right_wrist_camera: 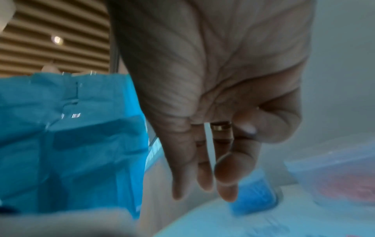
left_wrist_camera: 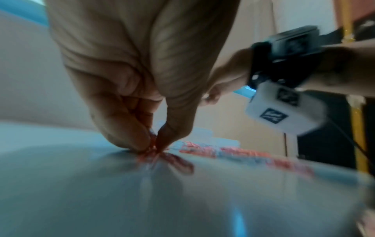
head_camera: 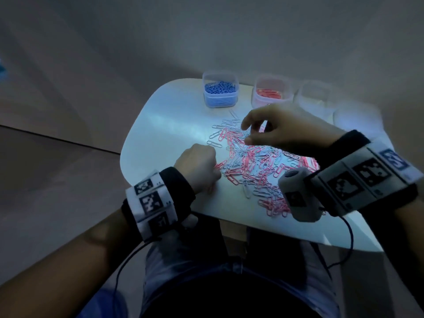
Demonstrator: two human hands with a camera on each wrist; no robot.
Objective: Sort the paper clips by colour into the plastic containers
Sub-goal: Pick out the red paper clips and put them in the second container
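Observation:
A heap of pink and white paper clips (head_camera: 252,164) lies spread over the white table (head_camera: 165,125). At the heap's left edge my left hand (head_camera: 216,171) is curled, and its thumb and fingers (left_wrist_camera: 155,146) pinch a few pink clips (left_wrist_camera: 176,160) against the tabletop. My right hand (head_camera: 246,134) hovers over the far part of the heap with fingers (right_wrist_camera: 202,168) hanging loose and nothing seen in them. At the back stand a tub of blue clips (head_camera: 220,92), a tub of pink clips (head_camera: 270,94) and a blurred clear tub (head_camera: 314,92).
The table's near edge (head_camera: 252,222) runs just above my lap, and clips reach close to it on the right. A bright blue sheet (right_wrist_camera: 71,144) hangs beyond the table in the right wrist view. Cables trail from both wrist cameras.

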